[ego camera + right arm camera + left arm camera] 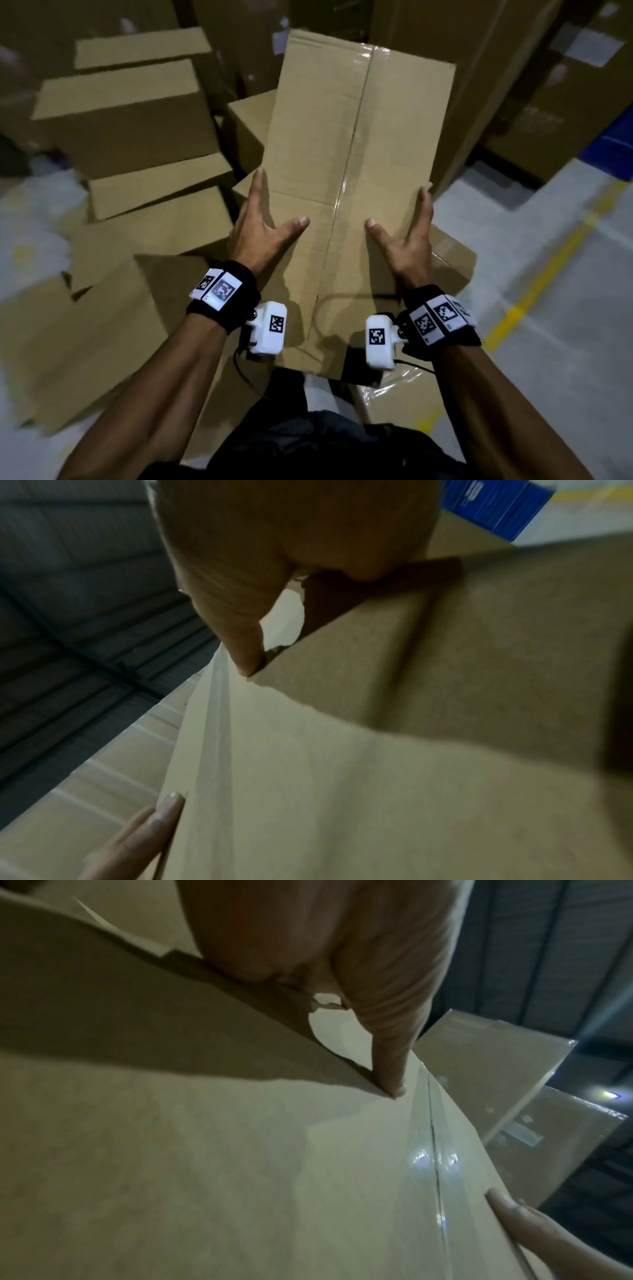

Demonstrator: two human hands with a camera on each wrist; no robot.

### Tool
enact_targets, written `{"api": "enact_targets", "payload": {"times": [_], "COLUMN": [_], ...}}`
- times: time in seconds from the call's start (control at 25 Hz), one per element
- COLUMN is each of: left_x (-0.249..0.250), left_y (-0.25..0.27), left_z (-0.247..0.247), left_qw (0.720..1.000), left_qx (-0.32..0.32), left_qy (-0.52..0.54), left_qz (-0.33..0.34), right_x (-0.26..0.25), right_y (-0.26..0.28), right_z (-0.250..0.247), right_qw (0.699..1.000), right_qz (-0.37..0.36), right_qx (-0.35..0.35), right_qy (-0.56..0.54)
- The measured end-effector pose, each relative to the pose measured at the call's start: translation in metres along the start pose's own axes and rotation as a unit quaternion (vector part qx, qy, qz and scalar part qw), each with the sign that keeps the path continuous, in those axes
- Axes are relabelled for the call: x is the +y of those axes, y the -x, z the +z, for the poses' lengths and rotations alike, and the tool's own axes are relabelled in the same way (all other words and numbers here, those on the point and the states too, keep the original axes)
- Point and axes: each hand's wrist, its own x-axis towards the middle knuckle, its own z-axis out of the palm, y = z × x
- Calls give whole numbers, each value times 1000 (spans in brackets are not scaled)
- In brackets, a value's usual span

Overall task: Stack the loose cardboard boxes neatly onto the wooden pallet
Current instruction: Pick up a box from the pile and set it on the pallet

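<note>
- On the warehouse floor (565, 325), grey with a yellow line (534, 284), loose cardboard boxes (130, 123) lie jumbled at the person's left and ahead; taller stacked cartons (534, 113) stand behind, some film-wrapped.
- Wooden pallet: not seen in any view. A blue slab (613, 150) shows at far right; cannot tell what it is.
- Held box (346, 192): long, clear-taped down its centre seam, tilted up and away from the person, above the pile; near end at waist level. Whether its far end rests on anything cannot be told.
- Another box (442, 267) lies under it on the right side.
- Left hand (263, 226): clamps the box's left edge, fingers (257, 185) straight along that edge and partly hidden, thumb spread flat on the top face near the tape.
- Right hand (407, 240): mirrors it on the right edge, thumb on top, other fingers over the side and mostly out of sight.
- Wrist views agree: thumb tips press the face either side of the tape seam (435, 1150); cardboard fills both.
- Step, as judged: one box picked from the pile and in carry; placing not yet done.
- Next move likely calls for turning toward the pallet, levelling the box, setting it square to edges or neighbours.
- Grip is by squeeze only, so slipping looks possible.
</note>
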Motion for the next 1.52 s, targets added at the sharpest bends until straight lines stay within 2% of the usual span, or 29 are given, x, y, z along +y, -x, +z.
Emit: {"api": "enact_targets", "payload": {"times": [0.12, 0.28, 0.6, 0.76, 0.88, 0.96, 1.12, 1.24, 1.36, 1.52], "left_x": [-2, -9, -36, -67, -103, -122, -162, -186, -204, -237], "left_y": [72, 146, 286, 379, 458, 506, 620, 699, 760, 832], "left_z": [-34, -79, -191, -255, -306, -338, -406, -443, -471, -512], "left_qw": [998, 989, 949, 917, 899, 889, 851, 810, 765, 715], "left_qx": [62, 143, 304, 376, 412, 428, 482, 528, 568, 615], "left_qy": [19, 13, -9, -30, -28, -24, -32, -43, -44, -31], "left_qz": [0, -17, -83, -128, -146, -158, -207, -250, -300, -332], "right_x": [-20, -52, -98, -110, -116, -120, -121, -119, -120, -123], "right_y": [48, 101, 217, 315, 405, 461, 589, 676, 749, 841], "right_z": [-12, -5, 59, 100, 128, 144, 188, 219, 248, 295], "right_qw": [997, 989, 945, 919, 897, 887, 850, 813, 773, 718], "right_qz": [3, -37, -130, -145, -166, -153, -151, -167, -179, -178], "right_qx": [-63, -140, -301, -367, -409, -434, -505, -558, -609, -672], "right_qy": [35, 34, 4, 16, 20, 17, 5, 8, -1, 10]}}
